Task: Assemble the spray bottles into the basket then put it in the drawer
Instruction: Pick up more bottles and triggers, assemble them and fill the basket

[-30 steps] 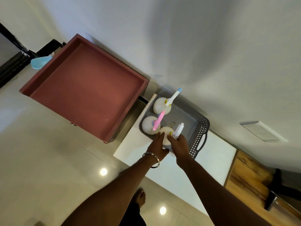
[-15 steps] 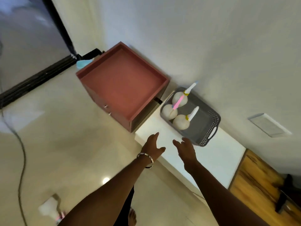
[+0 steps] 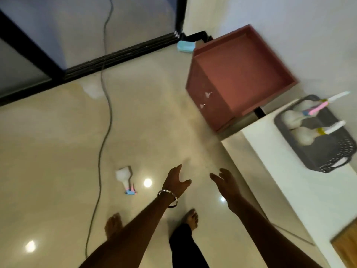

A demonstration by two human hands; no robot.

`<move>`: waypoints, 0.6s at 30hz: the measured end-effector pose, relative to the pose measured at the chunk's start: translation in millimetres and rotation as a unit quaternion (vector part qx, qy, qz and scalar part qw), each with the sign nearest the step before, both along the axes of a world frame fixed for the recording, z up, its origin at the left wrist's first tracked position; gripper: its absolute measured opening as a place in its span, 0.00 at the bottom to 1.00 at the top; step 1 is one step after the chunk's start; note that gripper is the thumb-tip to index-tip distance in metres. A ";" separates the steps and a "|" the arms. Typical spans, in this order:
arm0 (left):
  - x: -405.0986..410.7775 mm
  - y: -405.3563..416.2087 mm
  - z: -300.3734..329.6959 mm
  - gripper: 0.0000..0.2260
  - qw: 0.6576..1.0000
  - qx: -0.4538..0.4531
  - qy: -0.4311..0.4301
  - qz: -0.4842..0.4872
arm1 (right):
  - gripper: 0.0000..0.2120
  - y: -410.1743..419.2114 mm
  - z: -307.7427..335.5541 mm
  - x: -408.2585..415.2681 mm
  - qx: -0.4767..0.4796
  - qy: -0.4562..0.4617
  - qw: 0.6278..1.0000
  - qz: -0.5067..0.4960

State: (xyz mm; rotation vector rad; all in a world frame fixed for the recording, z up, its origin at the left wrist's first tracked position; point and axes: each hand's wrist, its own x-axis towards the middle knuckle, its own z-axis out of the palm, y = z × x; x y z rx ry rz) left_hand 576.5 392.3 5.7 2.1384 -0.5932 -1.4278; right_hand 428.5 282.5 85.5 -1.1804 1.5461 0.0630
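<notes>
A grey plastic basket (image 3: 328,161) stands on the white counter (image 3: 301,182) at the right, with three white spray bottles (image 3: 304,135) lying in it. A fourth white spray bottle (image 3: 124,177) with a blue and pink head lies on the tiled floor, left of my hands. The reddish-brown drawer (image 3: 243,72) is pulled out and empty, left of the basket. My left hand (image 3: 176,180), with a metal bangle at the wrist, and my right hand (image 3: 225,183) hover over the floor with fingers spread, holding nothing.
A grey cable (image 3: 104,113) runs across the floor to the left of the fallen bottle. A light blue object (image 3: 185,46) lies by the dark door frame (image 3: 116,55). My bare feet (image 3: 190,218) stand below my hands. Wood flooring shows at the bottom right.
My view has swung left and down from the basket toward the floor. Both hands have let go of the bottle in the basket and drawn back, open, over the floor.
</notes>
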 end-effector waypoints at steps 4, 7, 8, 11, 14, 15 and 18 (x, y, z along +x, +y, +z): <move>70.6 103.6 -18.9 0.34 0.998 0.019 0.010 0.060 | 0.30 73.9 -12.5 93.1 0.031 0.007 0.998 0.056; 126.9 175.2 -38.5 0.35 0.996 0.032 0.013 0.083 | 0.28 135.7 -29.1 162.2 0.044 0.014 0.995 0.091; 142.8 192.3 -44.3 0.35 0.995 0.034 0.013 0.092 | 0.28 152.4 -36.4 179.8 0.053 0.014 0.994 0.095; 191.9 240.1 -70.4 0.34 0.991 0.046 0.002 0.123 | 0.27 203.1 -72.2 230.8 0.078 0.022 0.991 0.108; 224.9 266.0 -104.3 0.34 0.991 0.053 -0.005 0.122 | 0.28 236.8 -109.1 258.6 0.105 0.032 0.986 0.125; 232.8 270.8 -118.8 0.34 0.992 0.055 -0.009 0.117 | 0.28 245.6 -124.5 263.1 0.112 0.032 0.986 0.122; 246.9 274.3 -165.9 0.34 0.993 0.051 -0.018 0.107 | 0.26 265.5 -176.9 268.9 0.124 0.029 0.988 0.091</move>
